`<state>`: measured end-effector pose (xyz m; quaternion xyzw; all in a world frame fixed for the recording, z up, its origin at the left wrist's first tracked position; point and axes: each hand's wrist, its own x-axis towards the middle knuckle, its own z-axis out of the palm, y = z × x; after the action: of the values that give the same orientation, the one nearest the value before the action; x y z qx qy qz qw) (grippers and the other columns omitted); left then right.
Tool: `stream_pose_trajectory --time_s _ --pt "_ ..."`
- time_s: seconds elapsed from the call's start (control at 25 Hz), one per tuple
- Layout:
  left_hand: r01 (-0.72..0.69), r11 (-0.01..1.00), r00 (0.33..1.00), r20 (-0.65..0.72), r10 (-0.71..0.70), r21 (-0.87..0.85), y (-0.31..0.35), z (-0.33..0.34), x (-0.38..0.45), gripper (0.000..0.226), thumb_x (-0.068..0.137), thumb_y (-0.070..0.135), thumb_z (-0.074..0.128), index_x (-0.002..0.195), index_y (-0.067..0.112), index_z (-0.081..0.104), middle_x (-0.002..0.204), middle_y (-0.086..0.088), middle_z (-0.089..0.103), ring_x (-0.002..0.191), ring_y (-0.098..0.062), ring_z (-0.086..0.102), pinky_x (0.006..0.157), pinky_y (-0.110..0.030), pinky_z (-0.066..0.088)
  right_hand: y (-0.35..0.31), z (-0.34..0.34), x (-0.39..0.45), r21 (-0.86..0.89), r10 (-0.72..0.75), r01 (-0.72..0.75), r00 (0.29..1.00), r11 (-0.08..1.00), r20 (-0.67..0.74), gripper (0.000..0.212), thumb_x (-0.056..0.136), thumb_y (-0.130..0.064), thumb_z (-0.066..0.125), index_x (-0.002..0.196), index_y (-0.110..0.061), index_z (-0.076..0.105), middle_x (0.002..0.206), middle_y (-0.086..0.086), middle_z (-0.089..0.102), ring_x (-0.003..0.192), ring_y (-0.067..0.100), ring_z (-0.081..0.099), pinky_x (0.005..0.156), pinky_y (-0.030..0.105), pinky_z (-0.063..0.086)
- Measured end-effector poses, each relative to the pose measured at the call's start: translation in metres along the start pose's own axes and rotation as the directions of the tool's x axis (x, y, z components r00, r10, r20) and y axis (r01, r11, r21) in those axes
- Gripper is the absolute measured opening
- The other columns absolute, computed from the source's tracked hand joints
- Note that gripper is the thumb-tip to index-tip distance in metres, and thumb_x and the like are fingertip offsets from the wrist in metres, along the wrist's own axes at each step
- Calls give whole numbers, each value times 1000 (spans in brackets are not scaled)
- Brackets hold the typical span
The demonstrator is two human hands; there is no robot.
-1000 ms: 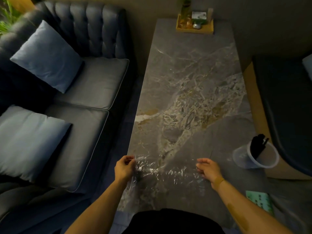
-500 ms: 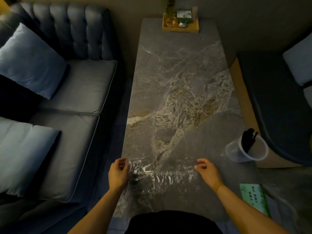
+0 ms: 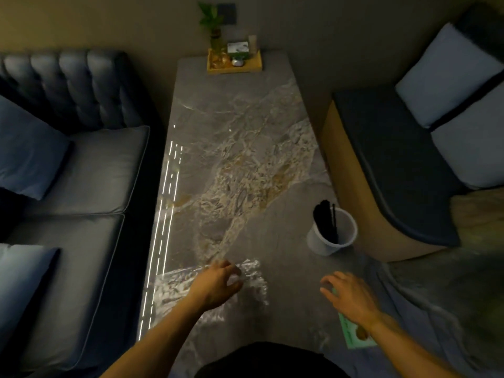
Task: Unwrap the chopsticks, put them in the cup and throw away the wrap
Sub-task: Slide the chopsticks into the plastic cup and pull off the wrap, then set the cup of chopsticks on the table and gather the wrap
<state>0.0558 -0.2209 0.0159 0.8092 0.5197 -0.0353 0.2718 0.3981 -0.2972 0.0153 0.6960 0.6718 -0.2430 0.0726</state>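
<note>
A: What lies on the bench?
B: Clear wrap near the front-left corner, the left hand gripping it. Black chopsticks stand in the cup by the right edge.
A: The right hand?
B: Fingers spread, holding nothing.

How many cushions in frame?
4, maybe more out of frame. Two blue cushions on the left sofa: upper, lower. Two pale cushions on the right bench: upper, lower.
</note>
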Motion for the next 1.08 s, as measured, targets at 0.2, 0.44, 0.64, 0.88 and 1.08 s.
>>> stream_pose_trajectory --time_s 0.2,0.44,0.64,0.88,1.08 --pt "-20 983 994 113 -1 183 63 -2 42 37 89 53 53 119 32 61 125 0 61 110 -23 60 88 -35 48 82 -27 -7 65 -2 5 999 998 -43 37 91 -51 49 118 -28 60 120 -3 62 113 19 56 91 36 46" --pt "18 973 998 47 -29 228 118 -28 84 48 86 53 61 127 28 58 126 -3 60 113 -24 58 89 -34 47 117 -69 8 128 -58 77 987 989 -150 48 87 -55 53 124 -25 57 123 2 60 114 26 54 97 43 45" --pt "-4 995 997 -80 12 103 148 -62 104 67 77 57 69 133 29 49 127 -2 60 113 -21 59 88 -33 49 98 -91 27 198 -139 169 978 966 -156 73 80 -63 58 142 -29 38 138 3 50 125 29 46 101 45 43" --pt "-38 998 988 -154 30 -48 174 -62 125 87 69 74 62 141 38 29 138 0 49 116 -17 57 86 -35 51 57 -102 64 245 -165 200 974 949 -158 94 75 -68 59 150 -27 21 153 1 28 142 28 17 113 49 31" --pt "-57 995 978 -205 40 -80 187 -42 141 78 75 75 50 140 39 24 136 1 45 113 -22 58 78 -39 55 37 -104 88 262 -121 147 986 954 -112 102 70 -69 62 151 -30 14 161 -1 11 149 29 -5 120 53 15"
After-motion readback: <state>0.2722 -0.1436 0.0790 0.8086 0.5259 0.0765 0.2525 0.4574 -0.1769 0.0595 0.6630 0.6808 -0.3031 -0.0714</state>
